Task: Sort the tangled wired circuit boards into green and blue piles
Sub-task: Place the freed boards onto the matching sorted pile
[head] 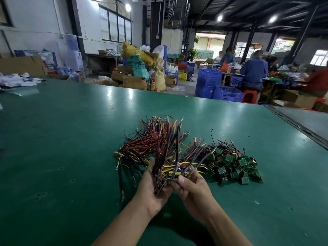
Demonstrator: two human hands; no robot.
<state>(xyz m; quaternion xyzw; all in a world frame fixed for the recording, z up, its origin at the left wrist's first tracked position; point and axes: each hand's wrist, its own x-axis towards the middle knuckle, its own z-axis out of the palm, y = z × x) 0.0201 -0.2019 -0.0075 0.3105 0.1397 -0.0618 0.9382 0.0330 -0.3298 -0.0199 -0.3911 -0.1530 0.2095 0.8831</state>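
My left hand [152, 190] is curled round a bundle of wired boards [168, 157], palm up, thumb along its left side, the lower ends lying across my fingers. My right hand [193, 190] pinches the same bundle at its lower end, thumb on top and fingers beneath, where a thin dark board edge shows; I cannot tell that board's colour.

The bundle stands nearly upright out of my grip and fans toward its top. Its wires are red, black, yellow and purple, with the yellow and purple ones thickest low down near my fingers.

Just behind the bundle and to its left lies the tangled heap [140, 148], mostly red and dark wires splayed flat, yellow ends poking out at its left edge. One long dark wire [121, 183] trails from it, down the bundle's left side.

To the right of the bundle, close but apart from my right hand, sits the green pile [234, 166]: small square green boards tipped at all angles, thin red and black leads sticking up from them.

All of it lies on the green table [71, 139] below the bundle.
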